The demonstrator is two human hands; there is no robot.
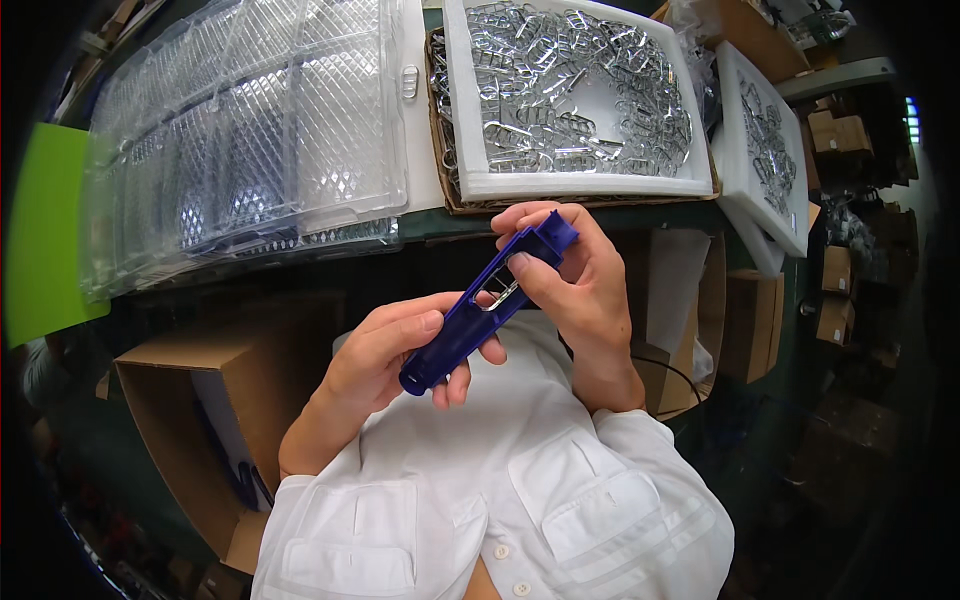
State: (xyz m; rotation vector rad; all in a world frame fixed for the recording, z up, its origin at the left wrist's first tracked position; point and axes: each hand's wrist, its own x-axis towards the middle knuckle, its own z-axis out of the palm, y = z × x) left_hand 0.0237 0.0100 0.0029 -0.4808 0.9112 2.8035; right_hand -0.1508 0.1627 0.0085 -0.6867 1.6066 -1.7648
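A long dark blue plastic housing (448,342) is held at a slant in front of my chest, its upper end to the right. My left hand (372,352) is closed round its lower part, thumb on top and fingers beneath. My right hand (592,295) grips the upper end, the thumb pressed down beside an oblong opening. In that opening sits a small shiny metal frame (497,296), partly covered by the right thumb. Beyond my hands, a white foam tray (590,187) holds many loose metal frames (535,65) of a similar look.
Stacked clear plastic trays (250,130) lie at the far left, near a bright green sheet (50,235). One loose metal frame (410,82) lies between the trays. A second foam tray (738,150) leans at right. Open cardboard boxes (170,430) stand below the table's edge on both sides.
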